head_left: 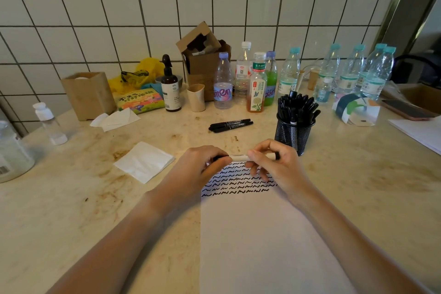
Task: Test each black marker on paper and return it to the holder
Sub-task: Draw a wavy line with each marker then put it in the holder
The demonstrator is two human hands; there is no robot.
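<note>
I see both hands grasping one marker over the paper's far edge: left hand pinches its dark end, right hand grips the barrel. Its long axis runs left-right. The holder stands just beyond the right hand, the nearer one.
</note>
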